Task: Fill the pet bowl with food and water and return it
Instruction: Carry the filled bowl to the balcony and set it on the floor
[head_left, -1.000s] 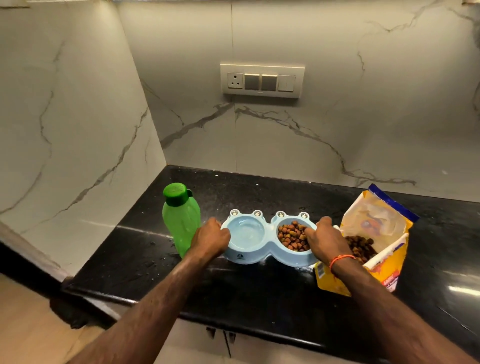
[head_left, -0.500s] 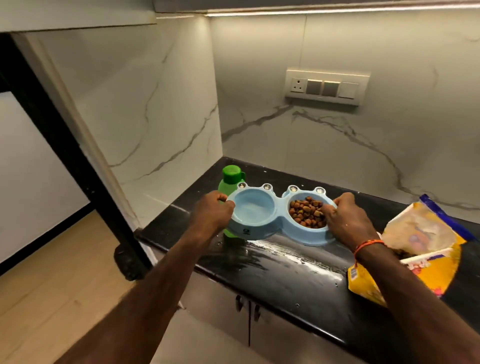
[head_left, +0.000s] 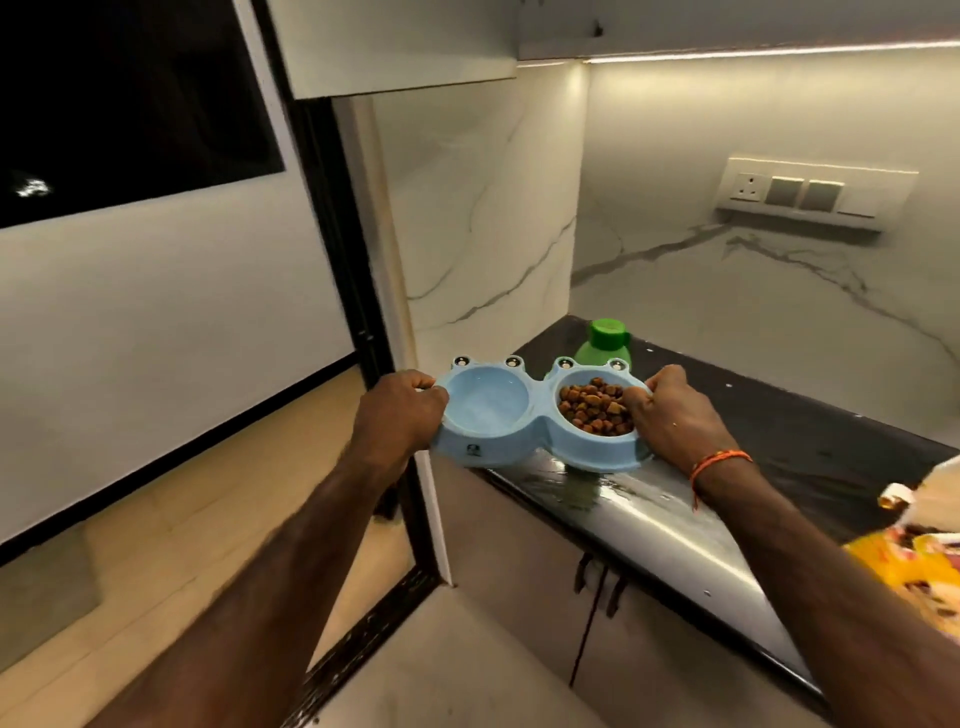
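The blue double pet bowl (head_left: 519, 415) is held level over the left end of the black tabletop (head_left: 779, 467), kibble (head_left: 595, 405) in its right cup. Left hand (head_left: 400, 415) and right hand (head_left: 675, 415) each have their grip clamped on a rim. A green bottle (head_left: 605, 345) stands just behind.

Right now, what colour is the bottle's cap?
Green, like the bottle itself; the head view shows it.

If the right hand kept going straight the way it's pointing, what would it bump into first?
Probably the green bottle, which stands just behind the blue pet bowl that the right hand grips, and then the marble wall. Depth is hard to judge.
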